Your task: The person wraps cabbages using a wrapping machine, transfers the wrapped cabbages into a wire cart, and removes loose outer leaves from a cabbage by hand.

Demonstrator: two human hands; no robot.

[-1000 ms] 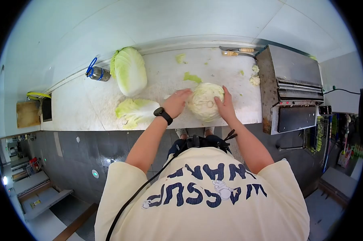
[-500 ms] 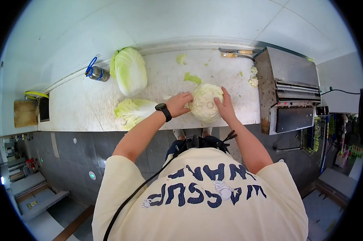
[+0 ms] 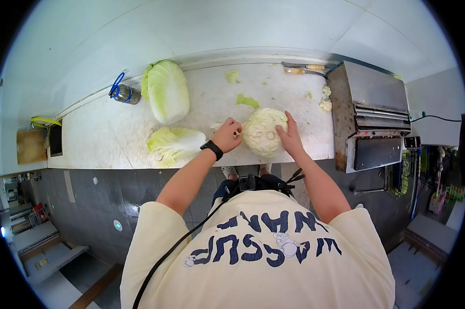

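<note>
A round pale cabbage [image 3: 264, 133] rests on the white worktop [image 3: 109, 129] in front of me. My right hand [image 3: 290, 135] lies against its right side, fingers along the curve and thumb on top. At its left edge is my left hand [image 3: 227, 135], wearing a watch, with its fingers curled in a pinch; what they hold is too small to make out. Left of that wrist lies a loose leaf [image 3: 176, 144], and behind it a whole napa cabbage [image 3: 166, 92]. A green leaf scrap [image 3: 248, 100] sits just behind the round cabbage.
Two wooden-handled knives [image 3: 295, 70] lie by the back wall. A metal appliance [image 3: 369, 113] stands at the right, with small white florets [image 3: 325, 105] beside it. A metal bottle [image 3: 126, 94] with a blue loop is at the back left.
My left hand has closed its fingers at the cabbage's left edge, then moved slightly left of it. My right hand has stayed on the cabbage.
</note>
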